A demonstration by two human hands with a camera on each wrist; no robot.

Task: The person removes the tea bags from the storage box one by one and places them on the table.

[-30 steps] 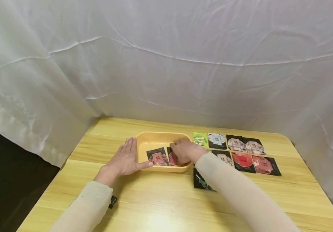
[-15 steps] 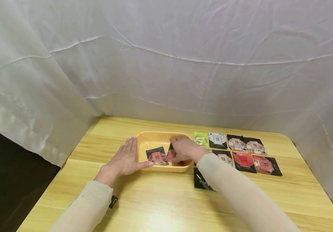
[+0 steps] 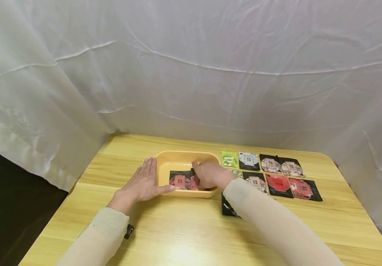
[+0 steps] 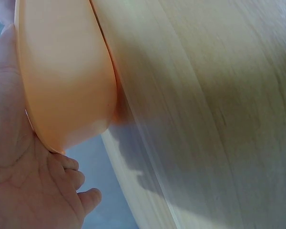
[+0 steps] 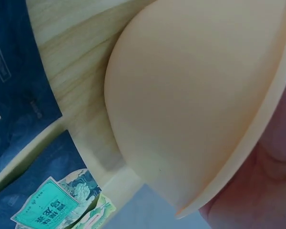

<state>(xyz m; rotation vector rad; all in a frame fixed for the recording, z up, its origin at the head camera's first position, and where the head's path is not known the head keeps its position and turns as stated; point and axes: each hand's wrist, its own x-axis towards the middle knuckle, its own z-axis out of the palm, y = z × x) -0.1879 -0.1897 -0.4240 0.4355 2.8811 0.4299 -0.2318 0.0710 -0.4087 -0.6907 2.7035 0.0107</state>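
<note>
A shallow yellow plastic tray [image 3: 184, 152] stands on the wooden table. My left hand [image 3: 141, 183] lies along its left end, fingers straight and thumb stretched over the near rim; the left wrist view shows the palm [image 4: 24, 162] against the tray's rim. Inside the tray's right half, my right hand [image 3: 211, 174] pinches a black-and-red tea bag packet [image 3: 193, 182], mostly covered by the fingers. Another black-and-red tea bag packet [image 3: 179, 181] lies flat right beside it, edges meeting or overlapping. In the right wrist view, the tray wall [image 5: 190, 95] hides the fingertips.
Right of the tray, tea bag packets lie in rows: a green one [image 3: 229, 159], a white-and-black one [image 3: 249, 161], a red one [image 3: 279, 184] and several more. A dark packet [image 3: 228, 207] is partly under my right forearm. Behind hangs a pale curtain [image 3: 211, 92].
The right hand has turned the tilted packet straighter and brought it left against the other packet, which also lies straighter. My left hand stays in place.
</note>
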